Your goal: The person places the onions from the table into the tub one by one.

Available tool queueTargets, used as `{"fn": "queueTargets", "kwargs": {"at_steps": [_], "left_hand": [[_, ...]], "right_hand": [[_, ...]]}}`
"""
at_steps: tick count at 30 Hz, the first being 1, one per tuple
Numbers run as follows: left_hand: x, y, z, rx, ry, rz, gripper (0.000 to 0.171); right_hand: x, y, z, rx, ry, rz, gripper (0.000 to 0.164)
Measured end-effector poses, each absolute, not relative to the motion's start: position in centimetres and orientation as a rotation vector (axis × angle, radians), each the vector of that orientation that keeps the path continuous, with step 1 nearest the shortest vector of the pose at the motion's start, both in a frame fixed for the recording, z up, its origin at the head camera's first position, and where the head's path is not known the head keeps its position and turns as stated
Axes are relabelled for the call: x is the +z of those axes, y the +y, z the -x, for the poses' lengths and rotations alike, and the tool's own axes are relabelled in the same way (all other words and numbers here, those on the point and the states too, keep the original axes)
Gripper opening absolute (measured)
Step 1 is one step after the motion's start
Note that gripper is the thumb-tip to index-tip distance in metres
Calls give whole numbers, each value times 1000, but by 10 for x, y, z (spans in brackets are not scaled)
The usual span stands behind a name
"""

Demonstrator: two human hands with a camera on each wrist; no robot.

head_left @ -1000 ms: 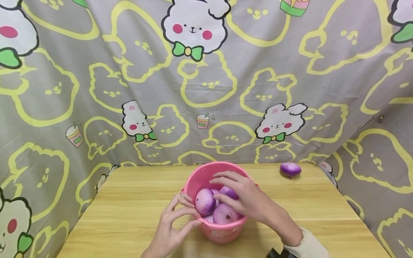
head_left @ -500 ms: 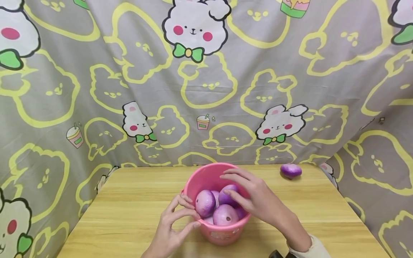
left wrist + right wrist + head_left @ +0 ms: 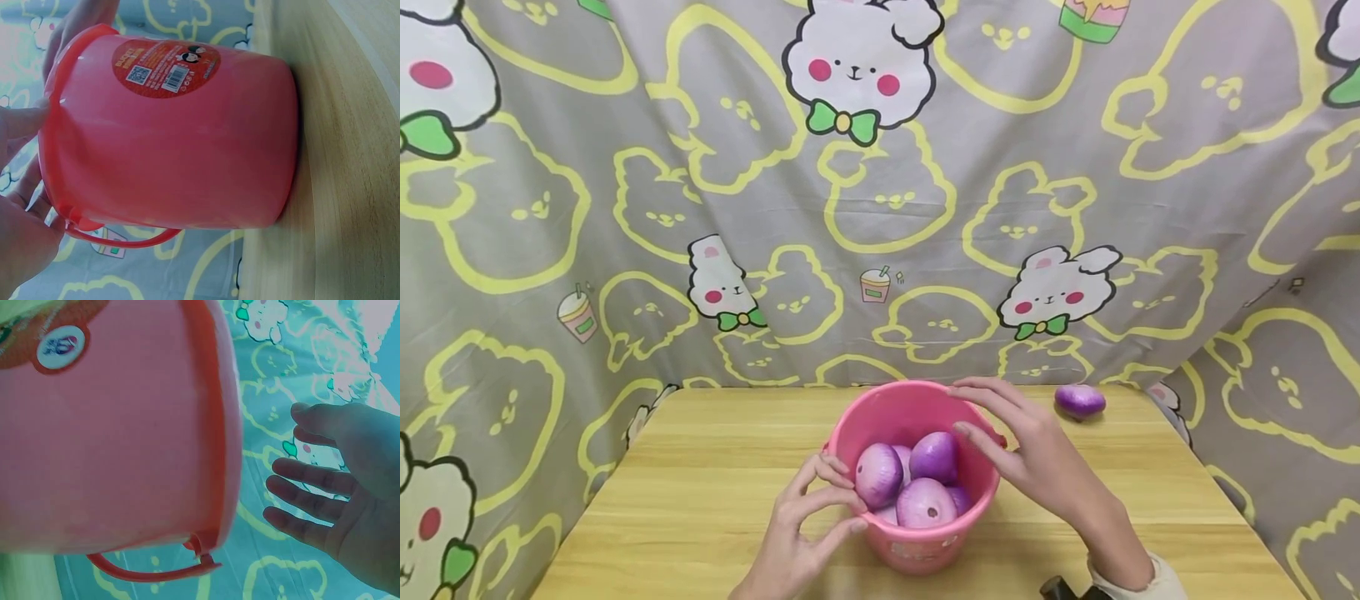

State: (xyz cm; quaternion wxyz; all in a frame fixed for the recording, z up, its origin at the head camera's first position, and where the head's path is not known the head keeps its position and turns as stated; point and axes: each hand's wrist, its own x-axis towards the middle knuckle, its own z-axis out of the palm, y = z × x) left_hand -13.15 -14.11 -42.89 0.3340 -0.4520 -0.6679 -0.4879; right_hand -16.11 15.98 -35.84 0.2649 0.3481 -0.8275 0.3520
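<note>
A pink bucket (image 3: 917, 546) with a hanging handle (image 3: 134, 240) stands upright on the table, holding several purple onions. Their visible ones include a pale onion (image 3: 878, 475) at the left, a darker onion (image 3: 934, 456) at the right and another onion (image 3: 927, 503) in front. My left hand (image 3: 801, 525) holds the bucket's left rim with curled fingertips. Above the right rim is my right hand (image 3: 1037, 458), fingers spread and holding nothing; the right wrist view shows it apart from the bucket. One more purple onion (image 3: 1080, 402) lies at the table's back right.
The wooden table (image 3: 700, 492) reaches back to a grey patterned curtain (image 3: 895, 217), which also hangs at both sides. A black object (image 3: 1063, 588) shows by the right wrist at the bottom edge.
My right hand has withdrawn from over the onions toward the bucket's right rim, uncovering the darker onion. My left hand has stayed at the left rim.
</note>
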Motion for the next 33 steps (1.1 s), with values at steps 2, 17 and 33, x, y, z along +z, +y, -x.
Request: {"fn": "queueTargets", "kwargs": {"at_steps": [2, 17, 33], "left_hand": [[-429, -142, 131, -1274, -1745, 1176, 13], [-426, -141, 131, -1282, -1755, 1175, 12], [-426, -142, 132, -1280, -1743, 1184, 13]], "right_hand": [[-358, 162, 164, 940, -2216, -926, 50], [-355, 180, 174, 942, -2178, -816, 51], [-358, 193, 183, 893, -2047, -787, 59]]}}
